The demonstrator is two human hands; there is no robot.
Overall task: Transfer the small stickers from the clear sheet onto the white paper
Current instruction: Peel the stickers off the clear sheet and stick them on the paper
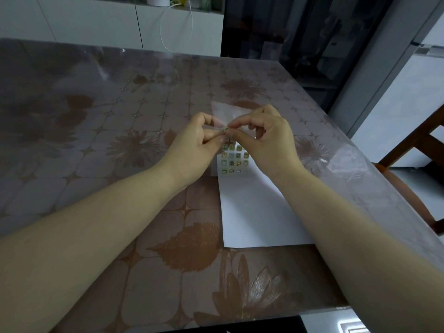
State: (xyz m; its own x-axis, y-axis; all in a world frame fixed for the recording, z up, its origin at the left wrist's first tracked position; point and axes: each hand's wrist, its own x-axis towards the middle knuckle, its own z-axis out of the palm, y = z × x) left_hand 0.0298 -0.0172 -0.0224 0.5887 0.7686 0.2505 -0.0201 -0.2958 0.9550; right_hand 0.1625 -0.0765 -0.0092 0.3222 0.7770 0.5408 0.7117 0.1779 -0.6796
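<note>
- Clear sheet [225, 114]: held up off the bench between both hands, its far corner rising behind the fingertips.
- Left hand [199, 143]: thumb and forefinger closed on the near edge of the clear sheet, other fingers curled.
- Right hand [269, 138]: thumb and forefinger pinched together on one small green sticker [226, 128] at the sheet's edge, touching the left fingertips.
- Rows of small stickers [231, 159]: just below and between the two hands, at the far end of the white paper; whether they sit on the paper or on the lower part of the sheet cannot be told.
- White paper [252, 212]: flat on the bench, under the right forearm, running toward the near edge.
- Bench [108, 131]: brown cloth with leaf and flower pattern under a glossy transparent cover.
- Wooden chair [413, 150]: at the bench's right side.
- White cabinet [96, 22]: beyond the far edge, with a white cable [191, 25] hanging down its front.
- Dark glass panel [288, 32]: to the right of the cabinet.
</note>
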